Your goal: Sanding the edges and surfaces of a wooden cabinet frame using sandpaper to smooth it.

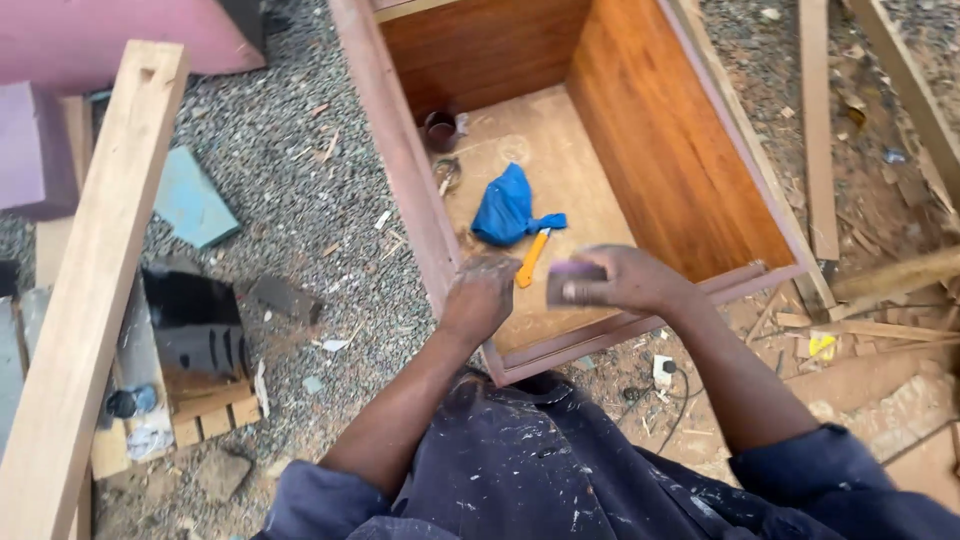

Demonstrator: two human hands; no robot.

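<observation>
Wooden cabinet box (pixel 690 170), open side up, on gravel ground (pixel 300 200); fills the frame from centre to 1 o'clock. Reddish-brown inner walls, paler bottom panel, mauve-painted edges.

Long pale timber beam (pixel 85 290), slanting from 11 o'clock down to 8 o'clock, well apart from the box.

Loose wooden offcuts (pixel 880 330), scattered at 3 o'clock beside the box's outer wall.

My left hand (pixel 480 298), at centre, fingers curled down over the box's near corner edge and touching it, dusted pale.

My right hand (pixel 625 280), just right of centre, fingers closed around a small flat purplish block (pixel 572 283), held over the box's near rim; blurred, so its material is unclear.

Blue cloth bundle (pixel 508 207), lying on the bottom panel at 12 o'clock from my hands.

Orange-handled tool (pixel 531 260), lying on the panel, touching the cloth's tail, between my two hands.

Dark small cup (pixel 441 130), standing in the far left inner corner.
</observation>
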